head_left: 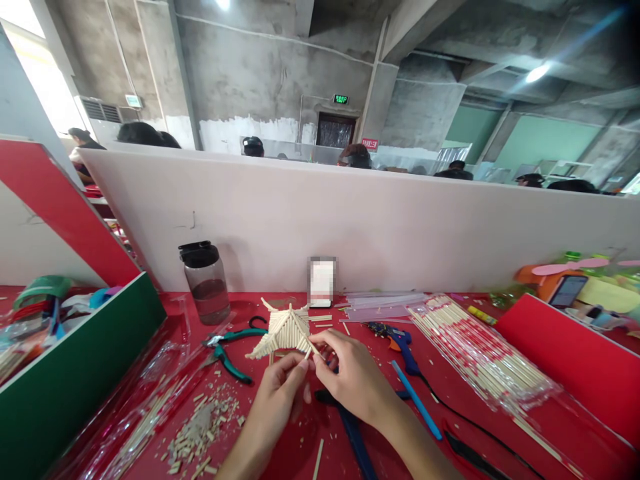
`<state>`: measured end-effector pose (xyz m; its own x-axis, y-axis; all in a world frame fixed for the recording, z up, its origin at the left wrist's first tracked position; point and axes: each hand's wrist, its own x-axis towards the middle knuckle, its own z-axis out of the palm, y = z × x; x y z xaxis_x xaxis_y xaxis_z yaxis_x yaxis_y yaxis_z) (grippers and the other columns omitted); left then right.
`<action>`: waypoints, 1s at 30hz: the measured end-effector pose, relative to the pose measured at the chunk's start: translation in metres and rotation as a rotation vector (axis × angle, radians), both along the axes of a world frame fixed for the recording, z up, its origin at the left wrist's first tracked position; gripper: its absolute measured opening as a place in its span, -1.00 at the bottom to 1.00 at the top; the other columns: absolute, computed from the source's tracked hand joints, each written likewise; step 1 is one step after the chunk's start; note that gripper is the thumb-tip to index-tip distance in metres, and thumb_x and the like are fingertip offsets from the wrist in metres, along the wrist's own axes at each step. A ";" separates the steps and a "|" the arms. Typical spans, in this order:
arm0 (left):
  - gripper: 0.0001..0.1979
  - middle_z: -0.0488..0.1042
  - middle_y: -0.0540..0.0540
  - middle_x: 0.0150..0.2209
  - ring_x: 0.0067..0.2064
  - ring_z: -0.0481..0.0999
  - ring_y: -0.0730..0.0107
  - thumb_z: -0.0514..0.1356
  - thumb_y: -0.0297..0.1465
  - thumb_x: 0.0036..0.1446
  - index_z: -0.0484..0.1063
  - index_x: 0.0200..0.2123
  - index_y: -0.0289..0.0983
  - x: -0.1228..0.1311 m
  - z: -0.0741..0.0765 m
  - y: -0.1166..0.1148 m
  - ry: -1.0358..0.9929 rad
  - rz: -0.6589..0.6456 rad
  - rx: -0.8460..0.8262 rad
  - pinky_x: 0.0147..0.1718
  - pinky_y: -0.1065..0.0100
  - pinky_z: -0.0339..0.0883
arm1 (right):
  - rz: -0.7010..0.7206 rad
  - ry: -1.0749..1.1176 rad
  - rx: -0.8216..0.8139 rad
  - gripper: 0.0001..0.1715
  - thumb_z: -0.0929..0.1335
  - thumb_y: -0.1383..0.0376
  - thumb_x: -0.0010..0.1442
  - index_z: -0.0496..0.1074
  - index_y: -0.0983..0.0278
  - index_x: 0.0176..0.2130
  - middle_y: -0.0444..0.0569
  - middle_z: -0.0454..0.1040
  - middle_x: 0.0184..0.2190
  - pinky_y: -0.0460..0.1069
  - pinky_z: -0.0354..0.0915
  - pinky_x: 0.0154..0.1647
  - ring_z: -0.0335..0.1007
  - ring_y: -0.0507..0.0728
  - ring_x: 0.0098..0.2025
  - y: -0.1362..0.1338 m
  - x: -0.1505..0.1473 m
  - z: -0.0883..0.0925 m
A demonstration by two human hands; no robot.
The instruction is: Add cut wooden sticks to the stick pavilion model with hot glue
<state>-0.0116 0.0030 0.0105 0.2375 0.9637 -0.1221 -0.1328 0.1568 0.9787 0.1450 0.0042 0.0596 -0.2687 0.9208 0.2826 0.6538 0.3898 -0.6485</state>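
Note:
A small pagoda-style roof model (pixel 289 328) made of pale wooden sticks, with upturned corners, stands on the red table. At its near right corner my right hand (pixel 353 377) is closed, thumb and fingers pinching a short wooden stick (pixel 313 347) that touches or nearly touches the roof. Just in front of the model my left hand (pixel 280 387) is closed too, with a short pale stick (pixel 307 356) between thumb and forefinger. My fingers partly hide both sticks and the model's lower right side. Beneath my right hand lie dark blue-handled pliers (pixel 356 440), partly covered.
Green-handled pliers (pixel 233 367) and cut stick bits (pixel 200 427) lie left. A bottle (pixel 205 287) and a phone (pixel 323 283) stand behind. To the right are a glue gun (pixel 400 339), a blue pen-like stick (pixel 417 401) and bagged sticks (pixel 475 347). A white partition (pixel 350 213) rises behind.

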 end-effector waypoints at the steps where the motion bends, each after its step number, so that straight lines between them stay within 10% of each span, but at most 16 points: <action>1: -0.48 0.31 0.13 -0.71 -0.75 0.07 0.62 0.27 0.13 -0.03 0.35 -0.47 -0.24 0.000 0.000 0.000 0.003 0.000 0.002 -0.75 0.50 -0.12 | 0.000 0.000 -0.003 -0.73 0.31 0.37 0.24 0.48 0.19 -0.07 -0.04 0.60 -0.15 -0.03 0.36 -0.17 0.53 0.12 -0.22 0.000 0.000 0.000; 30: -0.47 0.29 0.15 -0.72 -0.73 0.05 0.60 0.26 0.12 -0.02 0.43 -0.37 -0.26 -0.003 -0.003 0.004 0.016 -0.025 0.004 -0.72 0.50 -0.13 | 0.061 0.094 -0.052 -0.54 0.16 0.42 0.32 0.52 0.21 0.04 -0.05 0.61 -0.06 -0.03 0.33 0.01 0.52 0.11 -0.03 0.006 0.013 0.001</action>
